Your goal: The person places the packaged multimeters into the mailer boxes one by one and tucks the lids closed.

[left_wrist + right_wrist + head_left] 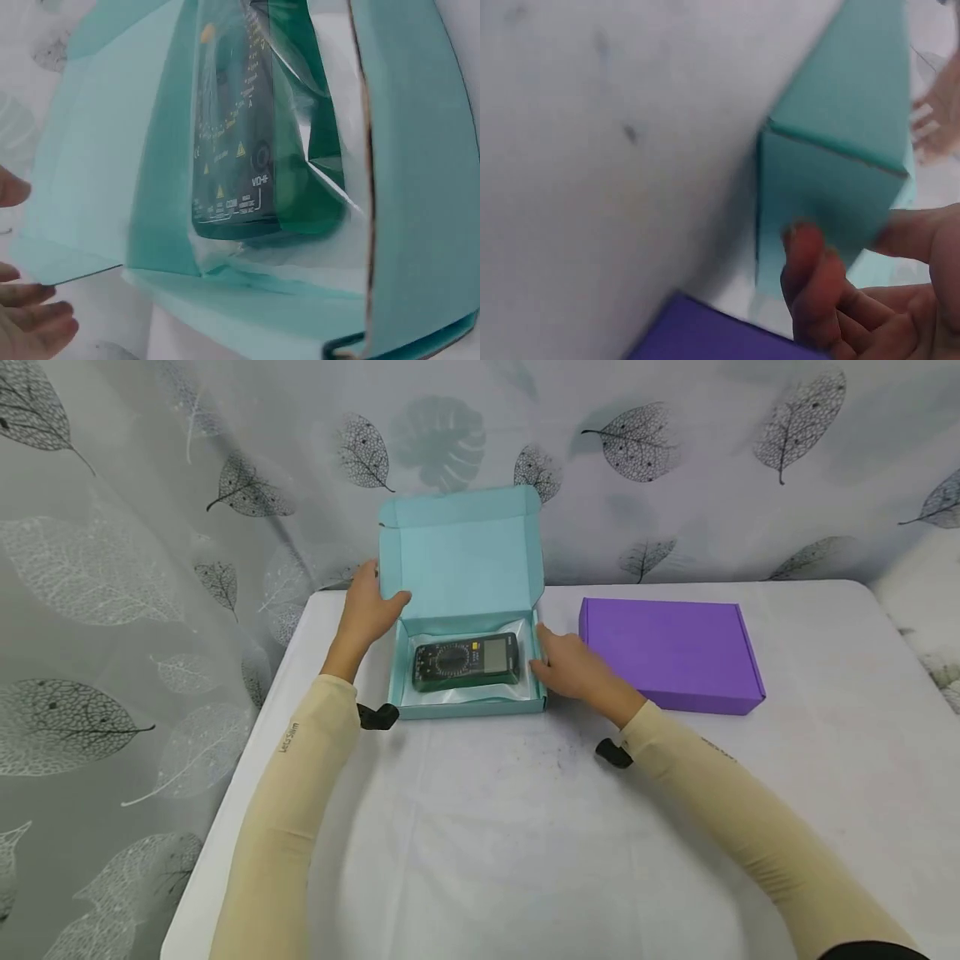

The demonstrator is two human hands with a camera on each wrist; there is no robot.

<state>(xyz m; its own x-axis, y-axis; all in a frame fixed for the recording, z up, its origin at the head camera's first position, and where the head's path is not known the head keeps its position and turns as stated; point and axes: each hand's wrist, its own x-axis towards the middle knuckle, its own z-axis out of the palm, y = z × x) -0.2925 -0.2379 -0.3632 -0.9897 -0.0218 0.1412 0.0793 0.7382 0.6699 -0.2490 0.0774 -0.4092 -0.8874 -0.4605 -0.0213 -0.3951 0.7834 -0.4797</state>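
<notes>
Box (471, 710): pale teal card, opened, standing on the white table (487, 860). Lid (465, 564) raised at the far side, its inner face toward the person.

Meter (465, 662): black face, green sides; lies face up inside the box, lengthwise from left to right. Dial (452, 658) toward the left, screen (496, 655) toward the right. Clear plastic (467, 697) around it, creased and shiny; small yellow triangles show on its face in the left wrist view.

Left hand (370, 610): at the lid's left edge, spread wide, thumb well apart from the fingers. Whether it presses the lid, cannot tell.

Right hand (573, 662): at the box's right wall, fingers bent by the outer face, thumb near the upper rim. Whether it grips the wall, cannot tell; the right wrist view is blurred there.

Purple box (667, 652): closed, on the table to the right of the teal one, just beyond the right hand.

Sleeves, two: left (277, 810) and right (735, 810), pale yellow, dark lettering near each wrist. One small black piece at each cuff, left (378, 717) and right (615, 753).

Curtain (438, 439): grey-white, leaf print, behind the table and along its left.
</notes>
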